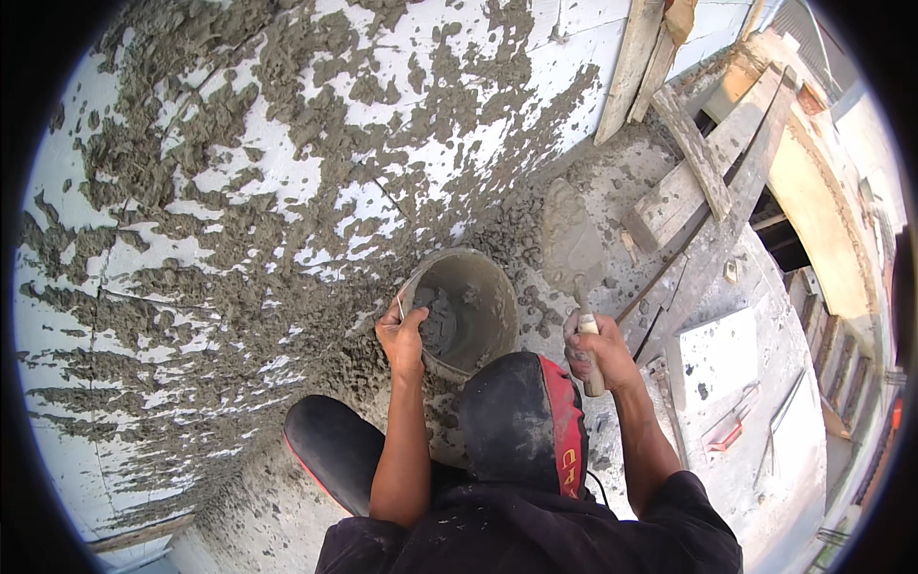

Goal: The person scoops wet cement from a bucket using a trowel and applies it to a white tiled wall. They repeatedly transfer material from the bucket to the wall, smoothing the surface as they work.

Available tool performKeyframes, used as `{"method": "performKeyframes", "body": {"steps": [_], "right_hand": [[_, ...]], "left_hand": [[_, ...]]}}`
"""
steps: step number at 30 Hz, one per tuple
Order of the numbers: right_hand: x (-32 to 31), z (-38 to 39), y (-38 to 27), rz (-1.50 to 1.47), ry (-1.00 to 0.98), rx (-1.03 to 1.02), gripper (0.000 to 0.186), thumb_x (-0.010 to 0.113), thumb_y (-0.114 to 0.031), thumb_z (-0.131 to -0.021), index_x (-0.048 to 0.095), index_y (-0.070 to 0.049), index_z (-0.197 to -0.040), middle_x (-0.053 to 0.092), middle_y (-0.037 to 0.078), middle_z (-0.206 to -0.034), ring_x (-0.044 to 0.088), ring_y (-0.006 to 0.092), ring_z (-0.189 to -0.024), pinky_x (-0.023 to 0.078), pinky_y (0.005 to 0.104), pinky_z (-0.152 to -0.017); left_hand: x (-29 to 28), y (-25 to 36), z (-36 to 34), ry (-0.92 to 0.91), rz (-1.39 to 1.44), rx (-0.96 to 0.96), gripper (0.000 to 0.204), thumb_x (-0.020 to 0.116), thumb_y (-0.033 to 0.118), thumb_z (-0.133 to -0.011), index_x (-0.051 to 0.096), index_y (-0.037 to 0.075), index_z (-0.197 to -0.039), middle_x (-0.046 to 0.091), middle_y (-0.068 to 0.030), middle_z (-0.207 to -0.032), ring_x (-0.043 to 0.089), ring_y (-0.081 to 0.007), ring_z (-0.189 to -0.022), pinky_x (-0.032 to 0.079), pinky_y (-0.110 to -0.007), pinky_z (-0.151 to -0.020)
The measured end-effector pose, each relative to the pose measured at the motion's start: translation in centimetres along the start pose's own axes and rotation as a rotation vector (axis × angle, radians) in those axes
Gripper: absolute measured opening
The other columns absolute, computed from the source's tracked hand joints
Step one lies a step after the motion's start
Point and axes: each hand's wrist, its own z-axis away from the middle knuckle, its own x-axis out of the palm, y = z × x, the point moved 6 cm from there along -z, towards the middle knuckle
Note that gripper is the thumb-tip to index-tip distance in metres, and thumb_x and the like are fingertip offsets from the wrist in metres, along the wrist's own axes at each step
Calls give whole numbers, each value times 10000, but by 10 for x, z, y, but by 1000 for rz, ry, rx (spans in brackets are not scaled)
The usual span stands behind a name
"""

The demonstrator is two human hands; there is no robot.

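Observation:
A round bucket point(495, 279) stands tilted by the foot of the wall, with some wet grey mortar point(438, 320) in its bottom. At the bucket's left rim my left hand point(402, 335) is closed, the thumb inside over the edge and the fingers outside. My right hand point(595, 346) is wrapped round the pale wooden handle of a trowel point(574, 234), to the right of the bucket. The trowel's blade points away from me, low over the floor, and is coated in grey mortar.
Splashed grey mortar covers much of the white wall point(229, 182) at left. Wooden boards point(708, 191) lie crossed at the far right, and upright planks point(631, 72) lean on the wall. A white panel point(717, 354) and a red-handled tool point(732, 435) lie on the right. Mortar spatters the floor.

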Motion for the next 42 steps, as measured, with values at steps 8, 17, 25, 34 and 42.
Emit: {"method": "performKeyframes", "body": {"steps": [8,17,25,34,42], "right_hand": [[-2,47,-174,198,994,-1127,193,639,-66,-987,540,7,-1135,597,95,-860,592,163,-605,500,315,-540],[-28,-57,-27,1671,289,-430,388,698,-213,-938,503,-10,-1204,715,259,-993,700,484,-857,549,577,-736],[0,7,63,1735,-377,-331,341,663,-217,-944,556,-26,-1206,728,221,-966,746,435,-842,603,538,-722],[14,-49,108,1929,-355,-268,254,635,-126,-932,566,-1,-1143,720,194,-979,778,357,-837,631,432,-690],[12,-80,118,1781,-215,-43,268,649,-147,-937,593,28,-1132,745,207,-980,782,293,-843,629,366,-704]], "left_hand": [[-9,-13,-8,-18,17,7,544,672,-70,-811,677,-86,-1355,773,-78,-1113,698,-155,-934,528,-307,-880],[-5,-4,-2,-32,2,31,517,646,-74,-802,704,-78,-1316,771,-82,-1133,704,-159,-972,537,-316,-917],[12,-22,2,-187,-86,33,413,650,-54,-771,752,-89,-1170,742,-149,-1274,648,-228,-1226,511,-376,-1017],[40,-3,4,-295,-204,110,316,693,21,-735,776,-109,-1010,681,-210,-1412,558,-313,-1424,384,-421,-1192],[44,-17,9,-432,-322,244,311,701,11,-701,788,-91,-981,706,-203,-1371,573,-310,-1415,359,-469,-1224]]}}
